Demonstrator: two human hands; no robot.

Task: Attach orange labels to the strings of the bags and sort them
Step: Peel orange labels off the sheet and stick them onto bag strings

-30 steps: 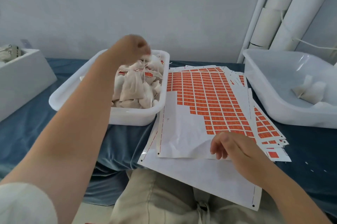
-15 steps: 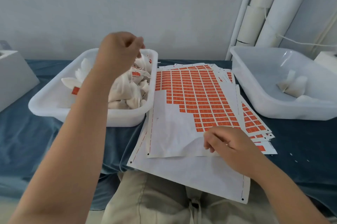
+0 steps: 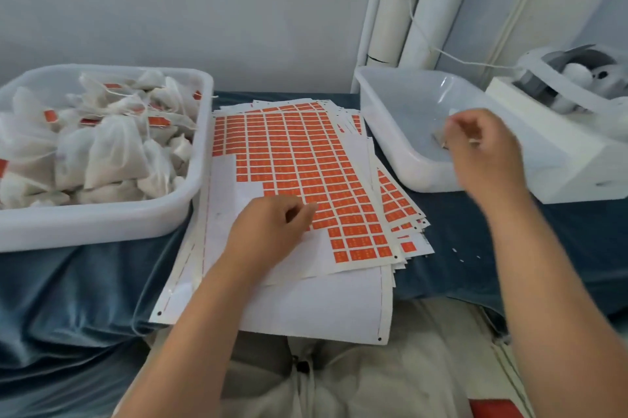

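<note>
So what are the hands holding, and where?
Hard to tell. The right hand curls over the right tub, too blurred. The left hand rests on the sticker sheet, grip unclear.

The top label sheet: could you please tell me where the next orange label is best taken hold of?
Judging by the stepped edge, take a label bordering the bare backing and lift its exposed left corner with a fingertip, coming from that peeled side, since it lies flat. The left hand rests just beside it.
</note>
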